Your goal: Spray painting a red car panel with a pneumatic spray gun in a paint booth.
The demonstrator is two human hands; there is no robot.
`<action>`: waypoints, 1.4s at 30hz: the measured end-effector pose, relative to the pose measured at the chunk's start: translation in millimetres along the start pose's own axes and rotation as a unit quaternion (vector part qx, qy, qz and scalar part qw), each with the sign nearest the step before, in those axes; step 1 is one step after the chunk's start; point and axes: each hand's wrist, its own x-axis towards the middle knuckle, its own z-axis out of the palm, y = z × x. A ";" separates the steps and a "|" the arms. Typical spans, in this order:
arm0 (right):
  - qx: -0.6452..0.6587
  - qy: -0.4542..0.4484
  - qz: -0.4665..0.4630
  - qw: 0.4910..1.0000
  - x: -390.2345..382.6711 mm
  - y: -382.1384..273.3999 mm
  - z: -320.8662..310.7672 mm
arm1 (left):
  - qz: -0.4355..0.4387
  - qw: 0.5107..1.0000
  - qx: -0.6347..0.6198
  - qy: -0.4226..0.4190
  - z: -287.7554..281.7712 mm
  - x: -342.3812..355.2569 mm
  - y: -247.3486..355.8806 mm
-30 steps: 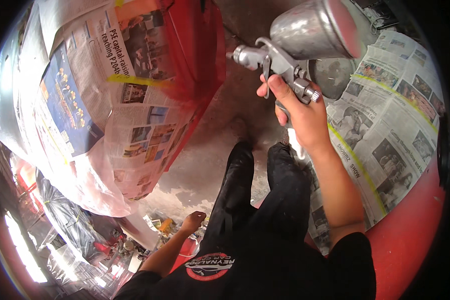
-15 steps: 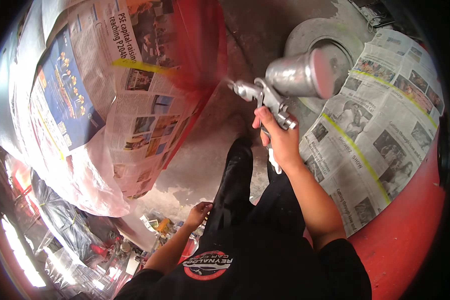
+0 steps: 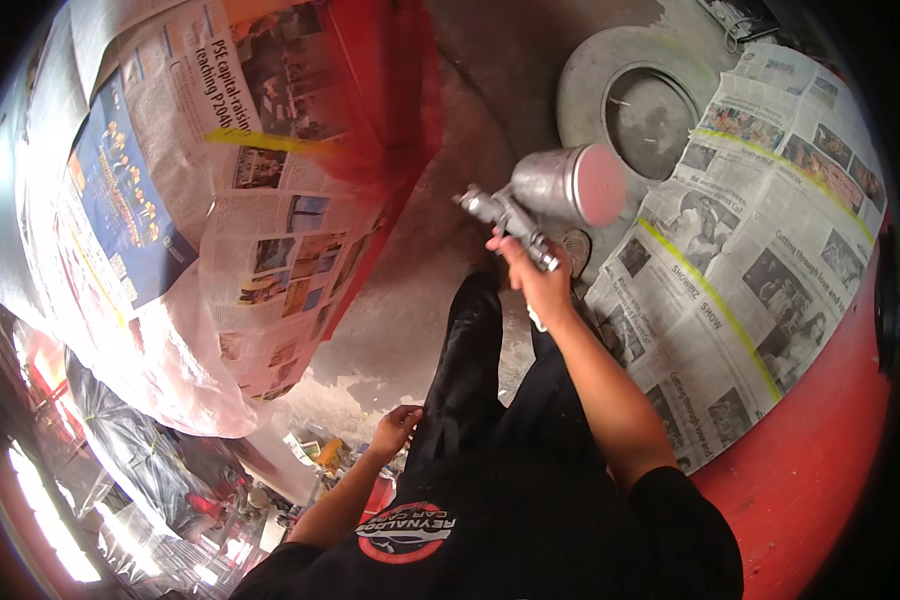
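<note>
the right hand (image 3: 540, 283) grips a spray gun (image 3: 511, 219) facing the red panel edge (image 3: 425, 140) at ten o'clock across open floor (image 3: 422, 245), left hand (image 3: 397, 430) at seven, grip unclear.

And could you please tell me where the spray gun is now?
In the head view, the spray gun is in the right hand, upper half, just right of centre, below-left of the grey tyre.

The person wears a black short-sleeved T-shirt (image 3: 560, 525) bearing a round red, black and white emblem (image 3: 407, 533), plus creased black trousers (image 3: 467, 365), with left hand (image 3: 397, 430) and right hand (image 3: 542, 282) ungloved.
</note>
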 end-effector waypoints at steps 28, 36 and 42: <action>-0.241 -0.123 -0.214 0.939 86.4 -201.0 -50.8 | 0.144 0.987 0.004 0.064 64.8 -25.0 110.5; -0.266 0.039 -0.346 0.899 181.3 -333.9 -56.0 | 0.159 0.953 0.251 0.051 76.9 11.1 216.4; -0.250 -0.091 -0.232 0.935 183.6 -369.9 -52.5 | 0.103 0.953 0.285 0.019 44.4 46.3 323.4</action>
